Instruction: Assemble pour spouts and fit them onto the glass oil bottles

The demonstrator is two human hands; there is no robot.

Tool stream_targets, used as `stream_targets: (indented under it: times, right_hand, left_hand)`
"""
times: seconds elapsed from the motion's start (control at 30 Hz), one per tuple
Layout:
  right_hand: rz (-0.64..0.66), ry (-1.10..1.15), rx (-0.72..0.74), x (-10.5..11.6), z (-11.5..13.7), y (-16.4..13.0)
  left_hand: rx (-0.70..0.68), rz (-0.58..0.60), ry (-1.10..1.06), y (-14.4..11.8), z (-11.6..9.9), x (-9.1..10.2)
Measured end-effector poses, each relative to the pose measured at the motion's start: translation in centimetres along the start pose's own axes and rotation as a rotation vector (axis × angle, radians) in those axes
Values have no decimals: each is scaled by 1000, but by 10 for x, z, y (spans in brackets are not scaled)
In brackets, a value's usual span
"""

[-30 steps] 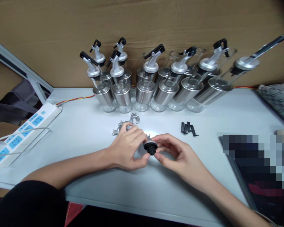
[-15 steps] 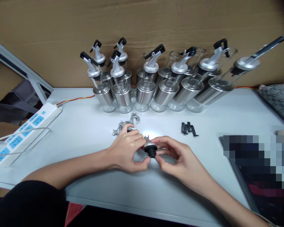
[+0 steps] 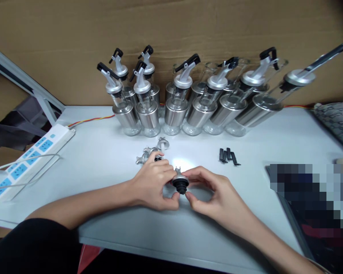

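Note:
Between my two hands is a pourer stopper (image 3: 180, 184), a silver cap with a ribbed black plug facing me and a small forked spout on the far side. My left hand (image 3: 157, 182) pinches its left side, thumb below and fingers above. From the right, my right hand (image 3: 210, 190) grips it with thumb and fingertips. Just past my left hand lie more silver pourer tops (image 3: 163, 144), partly covered by its fingers. Several small black levers (image 3: 228, 155) rest on the table to the right, beyond my right hand.
Glass bottles with steel sleeves (image 3: 175, 114) stand in rows along the back, several topped with pourers. At left lies a white power strip (image 3: 31, 163) with cables. A dark flat object (image 3: 288, 213), partly pixelated, sits at right. Cardboard (image 3: 171, 26) rises behind the table (image 3: 108, 228).
The stopper has come slightly lower and toward me, its plug now more centred between both thumbs. Both hands keep hold of it; the other things stay put.

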State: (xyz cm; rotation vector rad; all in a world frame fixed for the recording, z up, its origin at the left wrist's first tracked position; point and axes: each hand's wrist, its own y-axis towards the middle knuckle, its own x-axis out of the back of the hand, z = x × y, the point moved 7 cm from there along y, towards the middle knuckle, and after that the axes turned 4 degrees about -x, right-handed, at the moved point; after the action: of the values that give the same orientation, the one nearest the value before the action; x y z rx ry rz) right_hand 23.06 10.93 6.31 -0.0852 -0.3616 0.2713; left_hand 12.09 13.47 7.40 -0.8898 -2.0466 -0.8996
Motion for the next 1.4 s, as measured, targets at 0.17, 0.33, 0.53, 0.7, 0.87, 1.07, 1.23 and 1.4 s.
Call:
stream_targets:
  times: [0.17, 0.33, 0.53, 0.7, 0.87, 1.07, 1.23, 1.4]
  right_hand:
    - [0, -76, -19, -3, -2, -1]
    - [-6, -155, 18, -2, 2, -2]
    - [-4, -134, 67, -2, 7, -3]
    - [-15, -160, 90, -3, 8, -4]
    - [-33, -125, 89, -4, 5, -4]
    - [-55, -115, 86, -3, 8, -5]
    - [-109, -110, 138, 6, 12, -4]
    - [-183, -120, 194, 16, 9, -4]
  left_hand:
    - [-17, -47, 4, -1, -1, 2]
    - [-36, -57, 2, -1, -3, 2]
    - [-58, -66, -13, -2, -5, 0]
    - [-76, -65, 6, -3, -6, -1]
    - [-102, -99, 7, -4, -7, 1]
    - [-111, -96, 25, -4, -8, 1]
    - [-119, -123, 143, -5, -13, 6]
    - [-148, -195, 97, -5, -10, 10]
